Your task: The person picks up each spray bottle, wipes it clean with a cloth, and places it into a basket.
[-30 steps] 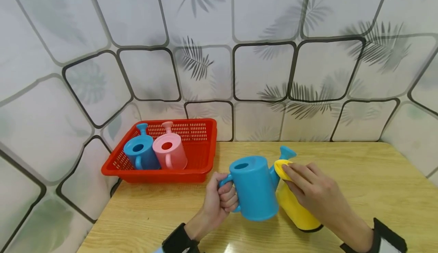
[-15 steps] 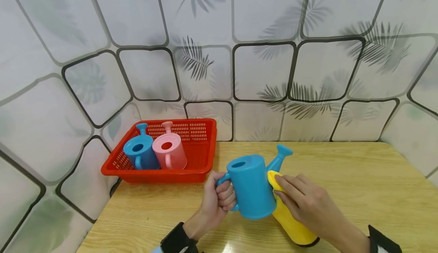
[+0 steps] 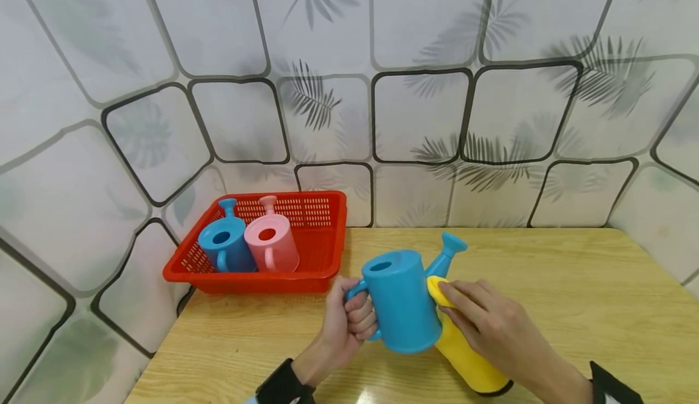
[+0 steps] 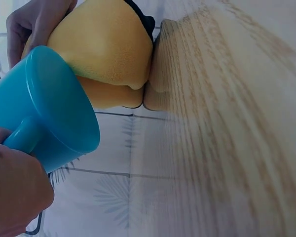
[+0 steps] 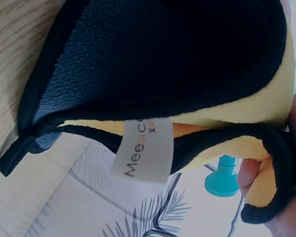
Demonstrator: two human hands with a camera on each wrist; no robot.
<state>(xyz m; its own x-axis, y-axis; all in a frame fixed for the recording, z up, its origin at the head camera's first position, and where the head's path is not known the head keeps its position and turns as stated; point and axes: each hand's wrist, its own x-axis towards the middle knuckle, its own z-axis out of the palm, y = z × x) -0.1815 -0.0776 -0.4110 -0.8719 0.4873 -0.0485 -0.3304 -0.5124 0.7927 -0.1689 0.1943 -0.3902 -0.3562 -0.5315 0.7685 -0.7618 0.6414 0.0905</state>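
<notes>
My left hand [image 3: 349, 316] grips the handle of a blue toy watering can [image 3: 404, 307], fingers curled round it. The can is held above the table, its spout up to the right. At the base of the spout, my right hand [image 3: 497, 325] pinches a yellow cleaning cloth [image 3: 466, 355] and presses it to the can's side. In the right wrist view the cloth [image 5: 163, 59] shows a dark back, black edging and a white tag [image 5: 145, 150]. The can's round base [image 4: 64, 101] faces the left wrist view. The cloth hides the lower end of the spout.
A red plastic basket [image 3: 322, 258] stands at the back left of the wooden table [image 3: 573, 289]. Inside it, a blue watering can [image 3: 232, 249] and a pink one [image 3: 275, 246] stand side by side. A patterned wall covering [image 3: 415, 113] rises behind the table.
My right hand has slid the cloth from the upper spout down to its base, moving slightly left. The watering can has shifted slightly left in my left hand.
</notes>
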